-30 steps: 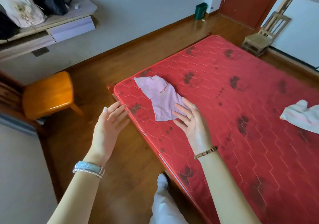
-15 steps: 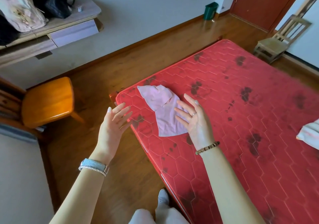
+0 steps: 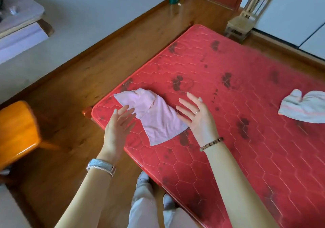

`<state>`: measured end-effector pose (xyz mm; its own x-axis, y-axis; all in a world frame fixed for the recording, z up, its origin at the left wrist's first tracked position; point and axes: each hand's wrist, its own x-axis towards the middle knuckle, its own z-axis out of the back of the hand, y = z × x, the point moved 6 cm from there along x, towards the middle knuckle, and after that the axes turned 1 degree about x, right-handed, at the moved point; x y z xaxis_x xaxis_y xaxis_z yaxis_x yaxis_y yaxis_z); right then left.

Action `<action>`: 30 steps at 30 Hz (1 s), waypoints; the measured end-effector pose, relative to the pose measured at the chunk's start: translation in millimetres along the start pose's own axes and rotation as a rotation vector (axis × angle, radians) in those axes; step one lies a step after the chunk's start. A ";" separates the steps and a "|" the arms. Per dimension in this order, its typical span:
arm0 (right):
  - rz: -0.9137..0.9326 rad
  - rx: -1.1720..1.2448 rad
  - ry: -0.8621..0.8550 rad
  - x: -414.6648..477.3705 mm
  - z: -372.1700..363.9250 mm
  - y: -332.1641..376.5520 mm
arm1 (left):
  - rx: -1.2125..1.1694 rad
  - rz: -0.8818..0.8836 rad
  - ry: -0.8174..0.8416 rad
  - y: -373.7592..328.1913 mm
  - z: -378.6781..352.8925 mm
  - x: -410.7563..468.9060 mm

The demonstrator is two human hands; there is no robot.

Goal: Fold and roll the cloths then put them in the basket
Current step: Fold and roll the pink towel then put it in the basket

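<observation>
I see the left hand (image 3: 117,127) has moved in beside the pink cloth (image 3: 158,120) at frame centre, with the right hand (image 3: 197,117) at its other edge — both spread, gripping nothing.

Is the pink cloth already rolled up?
No, the pink cloth lies spread flat on the red mattress, with only its far end folded over, between the open left hand and right hand.

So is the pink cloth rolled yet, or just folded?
Not rolled: the pink cloth lies flat on the red mattress, with its far end folded over.
</observation>
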<state>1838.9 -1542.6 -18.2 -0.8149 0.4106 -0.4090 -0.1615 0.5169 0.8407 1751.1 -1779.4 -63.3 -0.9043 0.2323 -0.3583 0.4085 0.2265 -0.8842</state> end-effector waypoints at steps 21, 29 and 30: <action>-0.064 0.019 -0.536 130.0 66.6 -114.1 | 0.484 0.164 0.346 114.4 -27.7 203.0; -0.285 -0.020 -0.612 181.2 140.7 -230.8 | 0.807 0.079 0.498 243.5 -1.6 236.3; -0.313 -0.013 -0.605 189.3 150.4 -247.6 | 0.853 0.077 0.526 265.2 3.7 238.7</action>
<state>1808.4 -1479.9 -357.2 -0.2744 0.5927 -0.7572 -0.3485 0.6726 0.6528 1643.1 -1667.4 -384.4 -0.6247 0.6531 -0.4280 0.0519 -0.5121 -0.8573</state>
